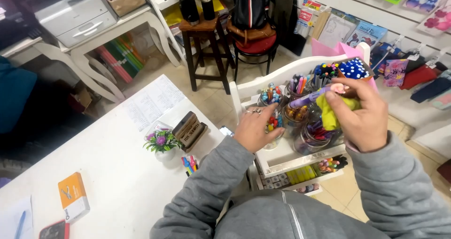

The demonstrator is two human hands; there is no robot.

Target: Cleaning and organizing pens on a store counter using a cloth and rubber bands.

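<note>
I count two hands at work, both in grey sleeves. My right hand [364, 119] is closed around one purple pen [310, 97] with a pink topper, and a yellow cloth [331, 112] is bunched in the same grip. The pen's long axis runs nearly level, tilted slightly, its pink end toward 3 o'clock and its other end toward 9 o'clock, above the jars. My left hand [256, 128] lies with fingers spread and curled down over one small glass jar [272, 126] of coloured bits; two rings show on its fingers, and I cannot tell whether it grips the jar or only rests on it. I make out about five glass jars of pens on the white shelf rack [300, 157], crowded, touching or just beside each other, with little room between them. The rack's raised back rail stands at 12 o'clock of the hands. At 9 o'clock the white table [108, 168] has open room; on it stand one small flower pot [162, 142], one wooden block sign [190, 130] and one orange box [73, 196].
</note>
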